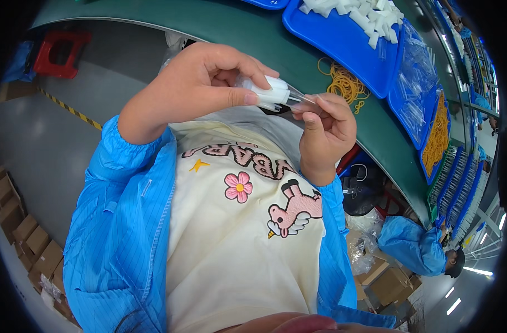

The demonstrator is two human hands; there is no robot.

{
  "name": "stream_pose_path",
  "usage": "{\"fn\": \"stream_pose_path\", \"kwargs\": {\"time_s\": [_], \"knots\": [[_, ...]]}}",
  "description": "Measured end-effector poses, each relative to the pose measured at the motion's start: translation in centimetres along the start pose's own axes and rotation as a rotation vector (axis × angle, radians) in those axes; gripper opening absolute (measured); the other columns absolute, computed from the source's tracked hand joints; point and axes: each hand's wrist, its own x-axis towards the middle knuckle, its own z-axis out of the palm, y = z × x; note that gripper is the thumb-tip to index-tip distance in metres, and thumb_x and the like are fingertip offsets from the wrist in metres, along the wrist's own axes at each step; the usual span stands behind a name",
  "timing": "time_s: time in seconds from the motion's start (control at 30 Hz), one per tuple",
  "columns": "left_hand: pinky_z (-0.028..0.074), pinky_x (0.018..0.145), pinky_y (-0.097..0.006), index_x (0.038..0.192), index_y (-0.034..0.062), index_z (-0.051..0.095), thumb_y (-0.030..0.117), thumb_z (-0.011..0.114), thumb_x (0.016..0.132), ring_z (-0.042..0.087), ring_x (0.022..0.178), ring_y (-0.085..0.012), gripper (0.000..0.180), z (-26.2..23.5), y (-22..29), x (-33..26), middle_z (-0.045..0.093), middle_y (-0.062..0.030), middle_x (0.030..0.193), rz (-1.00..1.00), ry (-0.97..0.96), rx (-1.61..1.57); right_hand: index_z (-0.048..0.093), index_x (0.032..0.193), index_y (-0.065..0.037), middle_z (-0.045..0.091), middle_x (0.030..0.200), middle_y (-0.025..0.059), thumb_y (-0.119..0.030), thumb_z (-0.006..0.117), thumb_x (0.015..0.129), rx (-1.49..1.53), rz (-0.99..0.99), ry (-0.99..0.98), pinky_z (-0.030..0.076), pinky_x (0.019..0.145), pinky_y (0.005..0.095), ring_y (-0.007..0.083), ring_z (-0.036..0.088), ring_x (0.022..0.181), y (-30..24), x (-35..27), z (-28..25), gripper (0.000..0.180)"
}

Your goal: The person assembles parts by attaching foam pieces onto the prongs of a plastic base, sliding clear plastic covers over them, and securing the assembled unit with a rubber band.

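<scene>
My left hand (201, 83) grips a small white plastic part (269, 91) between thumb and fingers, held above my chest. My right hand (325, 130) pinches a clear plastic sleeve (306, 100) that sits over the end of that white part. Both hands meet just in front of the edge of the green work table (253, 28). I wear a blue coat over a cream shirt with pink pictures.
On the table sit a blue tray (342, 39) of several white parts, a blue tray of clear bags (414, 89), a pile of yellow rubber bands (348, 86) and another tray of bands (437, 139). Cardboard boxes (26, 233) line the floor at left. A co-worker in blue (417, 250) sits at right. A red stool (62, 53) stands upper left.
</scene>
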Motion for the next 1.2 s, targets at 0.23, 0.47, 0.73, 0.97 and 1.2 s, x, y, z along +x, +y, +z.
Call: {"fn": "stream_pose_path", "kwargs": {"time_s": [0.23, 0.47, 0.73, 0.97, 1.2], "knots": [[0.049, 0.071, -0.025, 0.107, 0.0042, 0.072, 0.001, 0.068, 0.080, 0.061, 0.088, -0.0112, 0.027, -0.3, 0.7, 0.0, 0.068, -0.0112, 0.117, 0.099, -0.085, 0.238, 0.058, 0.108, 0.002, 0.059, 0.106, 0.0168, 0.004, 0.068, 0.086, 0.087, 0.031, 0.040, 0.059, 0.072, 0.0306, 0.0228, 0.069, 0.083, 0.4, -0.3, 0.4, 0.025], [0.049, 0.073, -0.028, 0.107, 0.0037, 0.072, 0.000, 0.065, 0.081, 0.064, 0.095, -0.0168, 0.028, -1.0, 0.3, 0.1, 0.067, -0.0118, 0.118, 0.194, -0.168, 0.367, 0.058, 0.109, 0.002, 0.059, 0.105, 0.0162, 0.003, 0.069, 0.086, 0.066, 0.060, 0.016, 0.059, 0.072, 0.0303, 0.0226, 0.069, 0.084, 0.4, -0.4, 0.7, 0.026], [0.052, 0.086, -0.030, 0.106, -0.0019, 0.069, 0.000, 0.063, 0.084, 0.064, 0.103, -0.0212, 0.023, -0.2, -0.9, -0.4, 0.064, -0.0176, 0.122, 0.044, -0.042, -0.106, 0.060, 0.106, 0.001, 0.057, 0.106, 0.0123, -0.001, 0.074, 0.083, 0.054, 0.097, -0.050, 0.054, 0.072, 0.0272, 0.0163, 0.063, 0.083, 0.2, 0.1, 0.3, 0.027], [0.049, 0.098, -0.034, 0.108, -0.0030, 0.068, -0.002, 0.061, 0.083, 0.060, 0.116, -0.0252, 0.026, 0.8, -0.7, -0.1, 0.060, -0.0203, 0.127, 0.024, -0.030, -0.103, 0.060, 0.110, 0.002, 0.054, 0.106, 0.0092, 0.002, 0.075, 0.080, 0.022, 0.098, -0.092, 0.050, 0.075, 0.0257, 0.0136, 0.057, 0.087, 0.1, 0.7, 0.3, 0.033], [0.048, 0.099, -0.036, 0.108, 0.0024, 0.070, 0.003, 0.066, 0.084, 0.059, 0.117, -0.0264, 0.024, 1.7, -1.6, 0.7, 0.057, -0.0205, 0.132, 0.092, -0.063, -0.180, 0.059, 0.111, 0.003, 0.053, 0.119, 0.0131, 0.011, 0.069, 0.082, -0.047, 0.101, 0.156, 0.052, 0.082, 0.0290, 0.0156, 0.057, 0.097, -1.2, 1.0, 1.1, 0.032]]}}
